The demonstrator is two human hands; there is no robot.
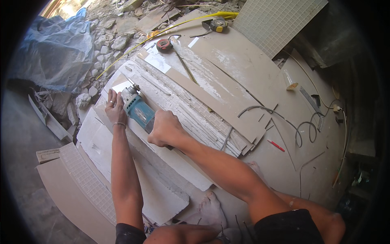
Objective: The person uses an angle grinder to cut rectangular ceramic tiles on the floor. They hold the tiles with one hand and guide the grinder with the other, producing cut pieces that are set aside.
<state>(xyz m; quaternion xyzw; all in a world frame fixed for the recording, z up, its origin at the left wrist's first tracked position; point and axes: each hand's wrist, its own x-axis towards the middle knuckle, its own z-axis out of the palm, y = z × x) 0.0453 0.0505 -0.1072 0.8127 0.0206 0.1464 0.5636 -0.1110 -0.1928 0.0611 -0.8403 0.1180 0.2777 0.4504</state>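
The right hand (163, 128) wraps the teal, plastic-bodied angle grinder (140, 113) over a dusty white slab (191, 171); the left hand (115, 107), grip unclear, sits beside its metal head (129, 92), where kickback could cut it.

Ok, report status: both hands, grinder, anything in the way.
Right hand grips grinder by its rear. Left hand beside its front, grip unclear. Red tape measure beyond, apart from grinder.

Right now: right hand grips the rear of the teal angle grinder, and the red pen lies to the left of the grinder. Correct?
Pen's side is wrong: in the head view the red pen lies to the right of the teal angle grinder. The right hand does grip the grinder's rear.
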